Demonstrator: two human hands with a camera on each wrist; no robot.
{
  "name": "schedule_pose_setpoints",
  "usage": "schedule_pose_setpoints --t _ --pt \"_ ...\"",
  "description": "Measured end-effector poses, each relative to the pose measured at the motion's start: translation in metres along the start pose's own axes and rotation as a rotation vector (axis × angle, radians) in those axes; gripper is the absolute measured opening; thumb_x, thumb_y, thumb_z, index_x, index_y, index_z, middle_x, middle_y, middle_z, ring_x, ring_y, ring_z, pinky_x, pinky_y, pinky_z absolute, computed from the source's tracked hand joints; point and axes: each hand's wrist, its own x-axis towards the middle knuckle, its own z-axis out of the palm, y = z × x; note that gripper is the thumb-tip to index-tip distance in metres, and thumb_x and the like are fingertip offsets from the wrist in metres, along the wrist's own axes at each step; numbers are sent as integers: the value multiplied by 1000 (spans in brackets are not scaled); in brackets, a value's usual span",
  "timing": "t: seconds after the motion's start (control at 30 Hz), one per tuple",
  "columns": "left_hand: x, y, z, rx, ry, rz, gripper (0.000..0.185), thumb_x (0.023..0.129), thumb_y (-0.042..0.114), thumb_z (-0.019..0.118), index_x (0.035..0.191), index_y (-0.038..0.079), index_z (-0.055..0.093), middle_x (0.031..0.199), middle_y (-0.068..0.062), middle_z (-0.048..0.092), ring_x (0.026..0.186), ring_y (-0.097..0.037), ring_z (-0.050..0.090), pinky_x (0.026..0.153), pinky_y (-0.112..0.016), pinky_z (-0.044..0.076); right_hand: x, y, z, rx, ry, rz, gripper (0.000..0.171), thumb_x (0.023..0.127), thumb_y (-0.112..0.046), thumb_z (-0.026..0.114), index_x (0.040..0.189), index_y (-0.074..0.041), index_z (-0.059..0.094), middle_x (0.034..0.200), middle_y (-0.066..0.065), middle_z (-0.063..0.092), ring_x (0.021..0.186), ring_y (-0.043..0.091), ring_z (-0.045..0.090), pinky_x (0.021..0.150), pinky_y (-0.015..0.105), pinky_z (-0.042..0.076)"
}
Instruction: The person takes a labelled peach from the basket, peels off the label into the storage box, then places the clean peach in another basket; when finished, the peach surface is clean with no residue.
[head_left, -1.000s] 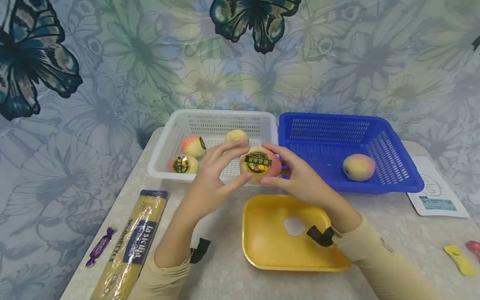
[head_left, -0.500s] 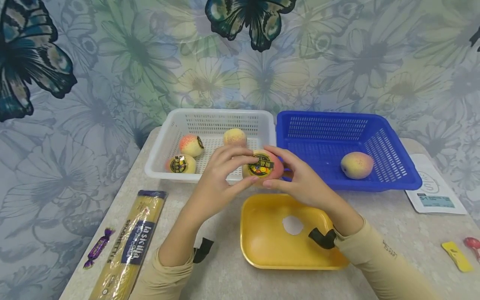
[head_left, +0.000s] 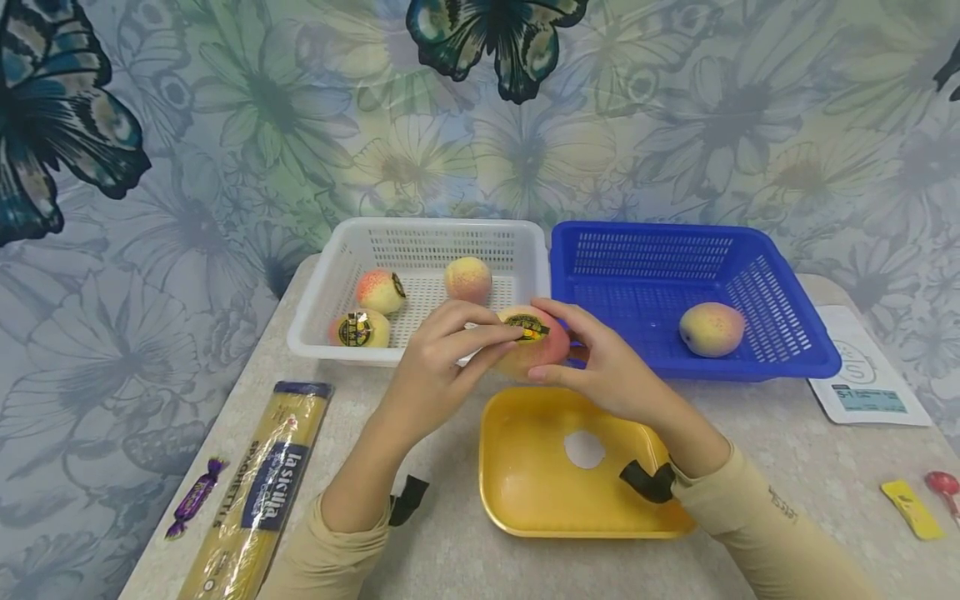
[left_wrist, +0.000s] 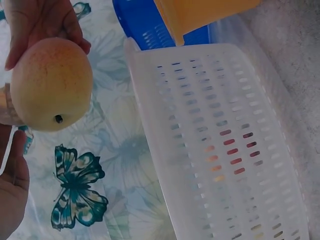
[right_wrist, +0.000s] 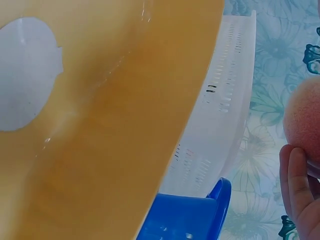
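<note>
Both hands hold one pink-yellow peach [head_left: 528, 354] above the gap between the white basket [head_left: 322, 346] and the yellow tray [head_left: 525, 492]. My left hand [head_left: 442, 358] grips it from the left, and its fingertips lie on the edge of the black-and-gold sticker [head_left: 532, 328]. The right hand [head_left: 607, 367] cups the peach from the right. In the left wrist view the peach [left_wrist: 50, 85] shows its stem end, with fingers [left_wrist: 40, 20] above it. The right wrist view catches the tray [right_wrist: 125, 125] and the peach's edge [right_wrist: 302, 120].
Three peaches [head_left: 379, 291] lie in the white basket, and one peach [head_left: 711, 328] lies in the blue basket [head_left: 750, 371]. A spaghetti pack [head_left: 262, 492] and a purple candy [head_left: 197, 493] lie at the left. A white packet [head_left: 866, 375], a yellow piece [head_left: 911, 510] and a red lollipop [head_left: 941, 483] lie at the right.
The peach has been turned so its sticker faces upward and away. My left fingertips have moved onto the sticker's edge. Both hands have sunk slightly.
</note>
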Motion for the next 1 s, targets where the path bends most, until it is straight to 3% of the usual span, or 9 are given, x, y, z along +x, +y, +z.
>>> schedule_pose_setpoints --t 0.3,0.53,0.7,1.0 --pt "10 -2 3 58 83 -8 18 93 3 66 110 2 67 100 -8 70 89 -18 65 86 -28 56 -3 2 1 -53 20 14 75 85 -21 79 150 -18 43 144 0 50 118 18 58 100 31 52" --pt "12 -6 0 105 32 -52 13 97 7 62 108 7 68 103 -6 68 98 -18 63 91 -29 55 -6 3 1 -63 29 19 75 84 -20 80 149 -18 43 143 1 51 116 18 59 99 31 53" --pt "11 -8 0 76 13 -103 18 95 7 65 113 7 69 106 -6 69 94 -15 65 87 -26 56 -7 4 0 -73 27 10 76 84 -20 80 150 -17 42 144 2 50 118 18 58 101 36 52" --pt "10 -7 -2 -49 29 -209 24 90 9 71 114 7 69 100 -4 71 85 -11 62 67 -30 50 -13 3 -2 -73 29 10 76 84 -22 80 150 -20 42 146 1 49 124 19 56 103 40 51"
